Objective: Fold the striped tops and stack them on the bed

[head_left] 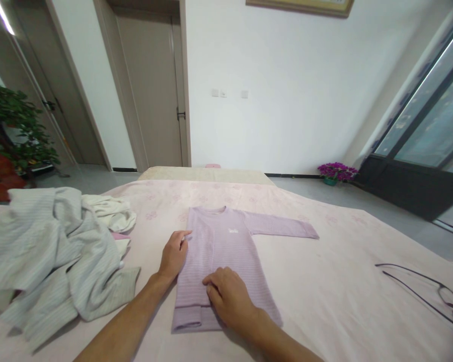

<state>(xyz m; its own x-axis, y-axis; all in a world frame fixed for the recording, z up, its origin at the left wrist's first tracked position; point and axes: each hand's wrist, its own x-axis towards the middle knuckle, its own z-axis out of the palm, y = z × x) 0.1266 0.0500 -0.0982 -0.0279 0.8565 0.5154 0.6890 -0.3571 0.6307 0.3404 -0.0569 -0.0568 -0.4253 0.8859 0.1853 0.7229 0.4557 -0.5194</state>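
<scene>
Lilac striped top (226,261) flat at centre of pink bed (343,281), one sleeve out toward 2 o'clock; left hand (174,254) open, pinning folded left edge, right hand (228,296) open, pressing hem at 6 o'clock; best smoothed outward, edges kept aligned.

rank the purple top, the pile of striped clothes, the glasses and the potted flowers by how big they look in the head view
1. pile of striped clothes
2. purple top
3. glasses
4. potted flowers, though they stand far off by the wall, so their true size next to the glasses is unsure
</scene>
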